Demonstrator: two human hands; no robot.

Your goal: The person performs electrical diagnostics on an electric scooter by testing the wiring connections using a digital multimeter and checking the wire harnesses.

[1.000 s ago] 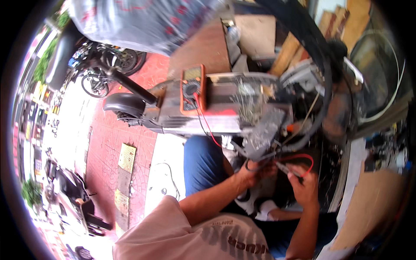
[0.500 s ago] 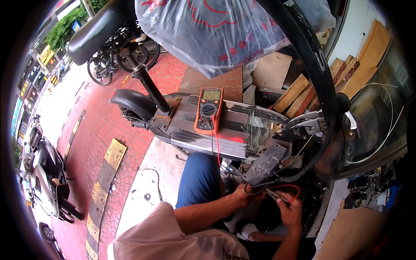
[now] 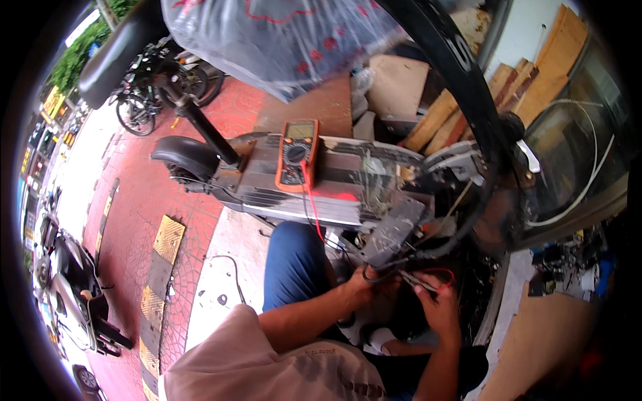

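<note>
My right hand [image 3: 439, 306] is closed on a test probe [image 3: 409, 278], and a red lead [image 3: 448, 272] loops over its fingers. Close beside it, my left hand [image 3: 361, 290] pinches a black cable [image 3: 369, 272]; the end of the cable at the fingertips is too small to make out. The probe tip points toward the left fingers, but contact cannot be told. An orange multimeter [image 3: 297, 155] with plugged-in red and black leads lies on the deck of a scooter [image 3: 261, 170]. Just above my hands, a dark box-shaped part [image 3: 396, 230] sits tilted at the deck's front end.
A plastic-wrapped bundle [image 3: 281, 47] covers the far side. The scooter's black steering column [image 3: 461, 80] rises on the right, with wood planks [image 3: 521, 93] behind it. A seat post [image 3: 207, 130] stands at the left, and a parked motorcycle [image 3: 73, 287] is farther left.
The whole view has shifted, so the scooter and multimeter appear further left and slightly higher. Both hands keep nearly the same place by the dark box and the same hold.
</note>
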